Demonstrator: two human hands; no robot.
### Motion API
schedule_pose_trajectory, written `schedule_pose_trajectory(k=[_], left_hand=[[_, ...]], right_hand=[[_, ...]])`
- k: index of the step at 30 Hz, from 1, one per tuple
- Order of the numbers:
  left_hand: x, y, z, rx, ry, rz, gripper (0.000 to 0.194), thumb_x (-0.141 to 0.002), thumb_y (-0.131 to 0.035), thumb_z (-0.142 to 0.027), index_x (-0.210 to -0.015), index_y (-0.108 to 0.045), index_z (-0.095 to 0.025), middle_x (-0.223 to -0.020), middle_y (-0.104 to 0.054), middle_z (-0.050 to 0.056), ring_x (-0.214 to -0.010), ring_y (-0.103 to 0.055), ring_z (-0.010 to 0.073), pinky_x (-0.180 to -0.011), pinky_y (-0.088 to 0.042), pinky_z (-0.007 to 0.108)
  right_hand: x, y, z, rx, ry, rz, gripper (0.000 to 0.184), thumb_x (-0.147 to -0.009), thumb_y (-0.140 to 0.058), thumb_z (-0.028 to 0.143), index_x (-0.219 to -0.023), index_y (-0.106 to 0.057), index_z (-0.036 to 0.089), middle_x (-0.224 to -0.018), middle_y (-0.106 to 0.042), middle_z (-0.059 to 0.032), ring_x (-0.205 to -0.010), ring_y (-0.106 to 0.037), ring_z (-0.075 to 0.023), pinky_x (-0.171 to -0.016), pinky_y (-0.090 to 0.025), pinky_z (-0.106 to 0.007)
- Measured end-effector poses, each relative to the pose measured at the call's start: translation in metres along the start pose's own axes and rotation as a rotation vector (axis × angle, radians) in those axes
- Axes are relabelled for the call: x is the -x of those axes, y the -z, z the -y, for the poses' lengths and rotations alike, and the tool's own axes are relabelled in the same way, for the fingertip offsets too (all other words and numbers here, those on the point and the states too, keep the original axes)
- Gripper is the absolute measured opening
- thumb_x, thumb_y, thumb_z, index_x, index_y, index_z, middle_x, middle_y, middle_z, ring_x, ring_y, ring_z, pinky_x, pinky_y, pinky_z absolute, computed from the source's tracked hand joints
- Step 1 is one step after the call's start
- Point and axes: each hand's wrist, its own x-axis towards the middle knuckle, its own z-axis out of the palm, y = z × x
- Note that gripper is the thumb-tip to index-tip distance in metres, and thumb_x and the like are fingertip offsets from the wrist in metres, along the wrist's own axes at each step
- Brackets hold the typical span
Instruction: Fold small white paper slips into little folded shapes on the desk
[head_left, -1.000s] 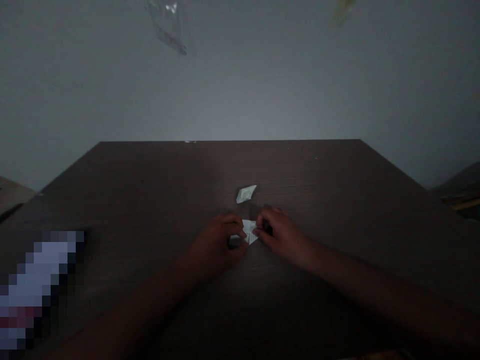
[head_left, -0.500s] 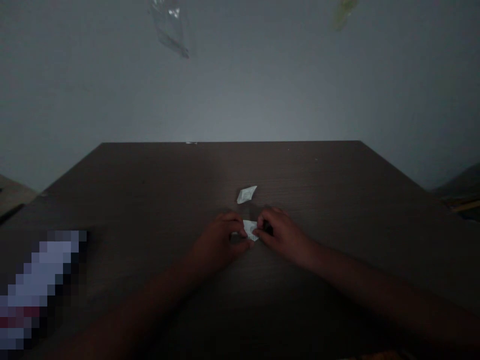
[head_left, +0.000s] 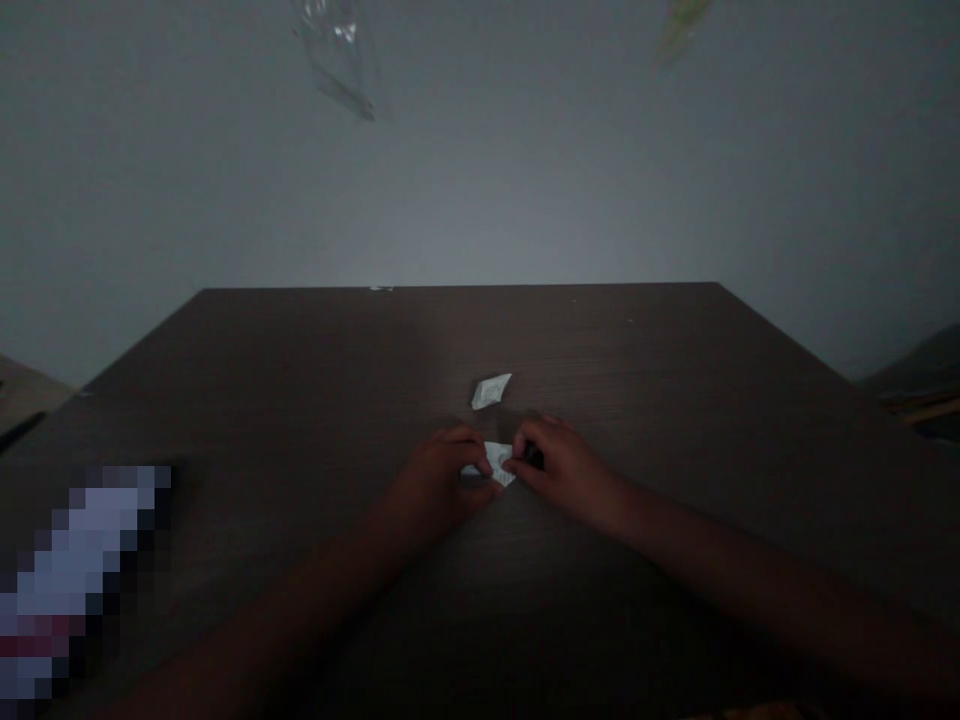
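Note:
A small piece of pale paper point(head_left: 498, 455) lies between my two hands, just above or on the dark tabletop. My left hand point(head_left: 442, 475) pinches its left side, thumb below and fingers curled above. From the other side my right hand point(head_left: 559, 462) grips the right edge between thumb and bent forefinger. Fingers cover part of the paper, so its full shape is hidden. Just beyond the hands rests a second piece of folded pale paper point(head_left: 491, 391), slanted and touched by neither hand.
The dark wooden table point(head_left: 300, 380) reaches back to a grey wall point(head_left: 510, 150). A blurred-out, light-coloured flat object point(head_left: 82, 560) lies at the left. Clear plastic point(head_left: 337, 60) hangs on the wall. A white scrap point(head_left: 381, 288) sits at the table's back edge.
The fingers have shifted very slightly on the held paper, whose lower corner shows a little more now. The second paper stays in place; the whole view has moved a touch.

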Motion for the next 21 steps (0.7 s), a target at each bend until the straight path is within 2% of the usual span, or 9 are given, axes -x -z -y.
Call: schedule_pose_trajectory(k=[2,6,13,16,19,21], left_hand=[[0.000,0.000,0.000,-0.016,0.002,0.002,0.011,-0.085,-0.086,-0.016,-0.091,-0.078,-0.021,-0.111,-0.075,0.004,-0.104,-0.073,0.0232,-0.096,-0.056,0.036],[0.001,-0.001,0.000,-0.041,-0.002,0.015,0.029,-0.086,-0.086,-0.017,-0.114,-0.081,-0.023,-0.115,-0.075,0.006,-0.110,-0.073,0.0277,-0.100,-0.055,0.042],[0.004,-0.005,0.000,-0.130,-0.012,0.008,0.030,-0.092,-0.081,-0.020,-0.120,-0.082,-0.029,-0.121,-0.074,0.006,-0.114,-0.071,0.0274,-0.105,-0.054,0.044],[0.003,-0.006,-0.001,-0.198,-0.010,0.006,0.027,-0.095,-0.080,-0.023,-0.121,-0.081,-0.029,-0.122,-0.075,0.006,-0.113,-0.071,0.0284,-0.104,-0.055,0.046],[0.001,-0.007,0.000,-0.258,-0.011,-0.036,0.026,-0.094,-0.081,-0.023,-0.119,-0.082,-0.028,-0.121,-0.075,0.007,-0.114,-0.071,0.0299,-0.103,-0.055,0.047],[0.001,-0.007,0.001,-0.264,-0.024,-0.056,0.026,-0.093,-0.081,-0.020,-0.118,-0.082,-0.027,-0.120,-0.075,0.007,-0.113,-0.072,0.0291,-0.103,-0.056,0.046]], right_hand=[[0.000,0.001,0.000,-0.015,0.001,-0.007,0.018,-0.092,-0.078,0.014,-0.087,-0.062,0.023,-0.087,-0.068,-0.0003,-0.086,-0.063,-0.0207,-0.079,-0.045,-0.035],[0.000,0.001,-0.001,-0.026,0.004,-0.003,0.017,-0.092,-0.077,0.016,-0.088,-0.062,0.023,-0.088,-0.069,-0.0005,-0.086,-0.064,-0.0209,-0.079,-0.046,-0.035],[-0.002,-0.002,-0.008,-0.011,0.039,-0.047,0.012,-0.095,-0.076,0.023,-0.090,-0.065,0.024,-0.089,-0.069,-0.0022,-0.087,-0.063,-0.0229,-0.080,-0.049,-0.037],[0.003,0.000,-0.004,0.112,0.146,-0.087,0.002,-0.100,-0.072,0.025,-0.101,-0.071,0.024,-0.100,-0.072,-0.0062,-0.099,-0.063,-0.0267,-0.088,-0.049,-0.042],[0.014,0.005,0.006,0.258,0.284,-0.072,0.014,-0.105,-0.066,0.025,-0.112,-0.078,0.025,-0.116,-0.072,-0.0095,-0.111,-0.060,-0.0305,-0.093,-0.048,-0.046],[0.022,0.009,0.013,0.334,0.319,-0.013,0.020,-0.106,-0.065,0.025,-0.119,-0.079,0.026,-0.122,-0.071,-0.0109,-0.115,-0.058,-0.0322,-0.094,-0.047,-0.048]])
